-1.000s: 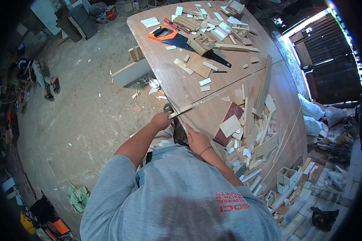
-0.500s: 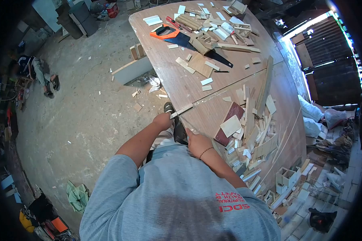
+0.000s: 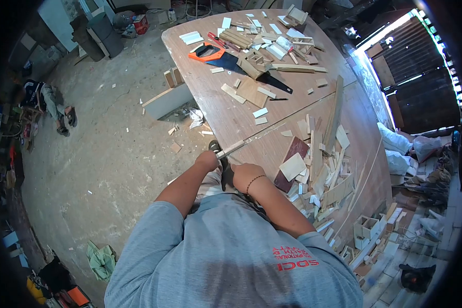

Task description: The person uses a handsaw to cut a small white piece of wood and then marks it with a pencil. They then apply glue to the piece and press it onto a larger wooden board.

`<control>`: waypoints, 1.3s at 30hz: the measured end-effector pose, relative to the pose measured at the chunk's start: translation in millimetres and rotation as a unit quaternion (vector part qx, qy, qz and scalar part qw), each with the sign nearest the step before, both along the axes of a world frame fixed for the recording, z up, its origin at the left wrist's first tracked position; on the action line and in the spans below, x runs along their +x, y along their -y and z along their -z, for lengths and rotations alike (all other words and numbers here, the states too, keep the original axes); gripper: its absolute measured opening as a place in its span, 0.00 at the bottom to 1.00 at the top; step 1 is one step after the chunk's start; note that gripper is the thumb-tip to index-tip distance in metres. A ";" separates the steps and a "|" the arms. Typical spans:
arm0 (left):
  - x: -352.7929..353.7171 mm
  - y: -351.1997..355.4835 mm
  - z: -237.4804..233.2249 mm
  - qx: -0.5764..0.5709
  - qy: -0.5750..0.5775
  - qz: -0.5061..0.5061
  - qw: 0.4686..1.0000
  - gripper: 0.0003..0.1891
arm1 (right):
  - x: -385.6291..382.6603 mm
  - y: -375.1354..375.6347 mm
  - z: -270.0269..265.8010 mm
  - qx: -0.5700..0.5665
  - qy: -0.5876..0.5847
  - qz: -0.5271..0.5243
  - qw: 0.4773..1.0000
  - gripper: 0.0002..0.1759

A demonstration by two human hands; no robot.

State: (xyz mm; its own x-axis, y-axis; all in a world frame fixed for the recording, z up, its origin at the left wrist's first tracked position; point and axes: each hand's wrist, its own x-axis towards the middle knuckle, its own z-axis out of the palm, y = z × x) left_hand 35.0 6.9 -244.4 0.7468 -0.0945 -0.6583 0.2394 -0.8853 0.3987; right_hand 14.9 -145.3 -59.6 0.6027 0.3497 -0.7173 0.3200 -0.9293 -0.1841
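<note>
Just before 12 o'clock, the left hand (image 3: 207, 160) closes around the near end of a narrow wood strip (image 3: 234, 148), which reaches over the edge of the table (image 3: 218, 110). Just past 12, the right hand (image 3: 247, 177) is curled near that edge; whether it grips anything, I cannot tell. At 1 o'clock, 1 pale square piece (image 3: 292, 167) overlaps a maroon board (image 3: 295, 149). Farther, at 12, lies 1 orange-handled saw (image 3: 226, 59).
</note>
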 end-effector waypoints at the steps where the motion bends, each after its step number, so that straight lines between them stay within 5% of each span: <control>1: 0.3 0.6 3.9 -0.002 0.000 0.002 1.000 0.19 | -0.1 1.6 9.8 -0.002 0.000 0.002 1.000 0.19; 5: 6.3 -2.2 2.8 -0.007 0.010 0.038 0.999 0.19 | 2.9 -6.4 70.2 0.021 0.020 0.055 0.998 0.19; 10: 9.4 1.5 -9.2 -0.029 -0.050 0.063 0.996 0.19 | 7.3 -1.0 55.2 0.016 0.014 0.026 0.999 0.25; 21: -1.4 4.2 32.4 -0.045 0.014 0.028 0.999 0.20 | 19.0 1.9 111.2 0.062 0.026 0.047 0.997 0.28; 34: 7.9 -0.1 -1.0 -0.008 -0.017 0.002 1.000 0.18 | -36.5 34.2 2.1 0.052 0.042 0.070 0.995 0.26; 39: 7.3 2.0 -9.8 -0.024 0.000 0.005 1.000 0.19 | -15.4 11.1 82.1 0.083 0.060 0.115 0.988 0.24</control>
State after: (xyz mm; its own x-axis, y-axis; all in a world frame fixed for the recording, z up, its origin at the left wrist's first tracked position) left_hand 42.4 4.9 -234.7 0.7451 -0.1339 -0.6533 0.2302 -0.8678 0.4403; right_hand -0.6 -156.5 -141.7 0.7571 0.3001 -0.5803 0.1324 -0.9403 -0.3136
